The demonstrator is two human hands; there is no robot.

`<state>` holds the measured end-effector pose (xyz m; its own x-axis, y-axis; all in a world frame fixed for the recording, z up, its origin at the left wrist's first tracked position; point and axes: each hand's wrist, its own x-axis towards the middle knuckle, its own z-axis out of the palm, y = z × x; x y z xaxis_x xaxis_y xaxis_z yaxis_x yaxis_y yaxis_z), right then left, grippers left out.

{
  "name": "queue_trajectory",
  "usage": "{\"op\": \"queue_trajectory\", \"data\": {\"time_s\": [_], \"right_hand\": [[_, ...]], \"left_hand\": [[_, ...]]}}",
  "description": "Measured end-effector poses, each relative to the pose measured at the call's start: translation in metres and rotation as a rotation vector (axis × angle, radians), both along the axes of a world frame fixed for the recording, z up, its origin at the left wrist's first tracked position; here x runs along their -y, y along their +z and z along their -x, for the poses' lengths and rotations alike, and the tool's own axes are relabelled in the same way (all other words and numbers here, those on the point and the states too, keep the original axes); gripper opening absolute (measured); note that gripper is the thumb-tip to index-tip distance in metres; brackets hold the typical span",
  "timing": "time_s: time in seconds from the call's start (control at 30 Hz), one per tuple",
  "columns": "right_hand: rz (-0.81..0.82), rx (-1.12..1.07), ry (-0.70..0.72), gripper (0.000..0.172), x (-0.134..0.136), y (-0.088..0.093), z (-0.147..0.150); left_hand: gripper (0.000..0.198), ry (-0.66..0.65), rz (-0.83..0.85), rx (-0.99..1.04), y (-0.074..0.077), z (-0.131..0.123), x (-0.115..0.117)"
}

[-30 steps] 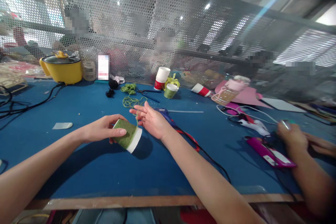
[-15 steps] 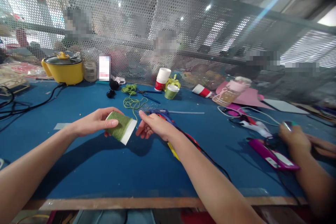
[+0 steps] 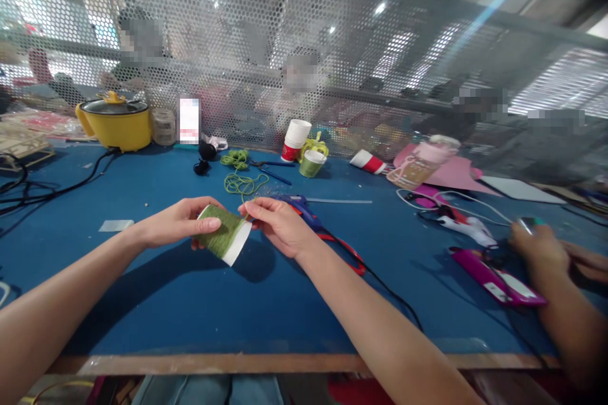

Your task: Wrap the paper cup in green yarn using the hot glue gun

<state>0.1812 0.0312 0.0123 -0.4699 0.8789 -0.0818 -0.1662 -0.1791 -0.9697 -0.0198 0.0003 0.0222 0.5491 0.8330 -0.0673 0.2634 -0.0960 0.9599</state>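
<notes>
A paper cup [image 3: 222, 233] lies tilted in my left hand [image 3: 183, 223], whose thumb presses on the green yarn wound around it. A white band at the cup's right end is bare. Beside that end, my right hand [image 3: 275, 223] pinches the green yarn [image 3: 244, 199] between thumb and fingers. From there the strand runs back to loose loops [image 3: 242, 183] and a tangled green bundle [image 3: 235, 159] on the blue table. Behind my right hand lies a blue glue gun [image 3: 304, 209], partly covered by it.
Pliers [image 3: 273, 164], a green-wrapped cup [image 3: 312, 164] and stacked paper cups [image 3: 295, 139] stand or lie toward the mesh screen. A yellow pot [image 3: 116, 128] is at left. At right, another person's hand [image 3: 541, 250] is near a purple box [image 3: 496, 278].
My right hand has closed on the yarn strand and come up to the cup's white end. The cup has shifted slightly right in my left hand.
</notes>
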Motion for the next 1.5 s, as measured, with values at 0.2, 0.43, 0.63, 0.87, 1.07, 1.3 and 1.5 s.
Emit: {"op": "queue_trajectory", "data": {"time_s": [0.2, 0.43, 0.63, 0.87, 1.07, 1.3, 1.5], "right_hand": [[-0.173, 0.064, -0.138, 0.019, -0.004, 0.0, -0.002], [-0.339, 0.191, -0.226, 0.023, -0.003, 0.003, -0.002], [-0.397, 0.265, -0.26, 0.024, -0.001, 0.005, -0.002], [-0.447, 0.313, -0.273, 0.022, -0.001, 0.006, -0.002], [-0.434, 0.297, -0.253, 0.021, -0.001, 0.004, -0.002], [-0.448, 0.318, -0.228, 0.022, -0.001, 0.002, -0.002], [-0.435, 0.357, -0.214, 0.026, -0.001, 0.0, -0.002]], "left_hand": [[0.044, 0.022, 0.004, -0.026, -0.003, -0.002, -0.001], [0.042, 0.02, 0.01, -0.071, -0.008, -0.006, -0.001], [0.04, 0.019, -0.02, -0.081, -0.01, -0.008, 0.0], [0.047, 0.04, -0.078, -0.044, -0.012, -0.009, 0.002], [0.046, 0.048, -0.146, 0.012, -0.014, -0.01, 0.002], [0.048, 0.044, -0.193, 0.011, -0.017, -0.01, 0.003], [0.049, 0.063, -0.253, -0.027, -0.016, -0.012, 0.004]]}}
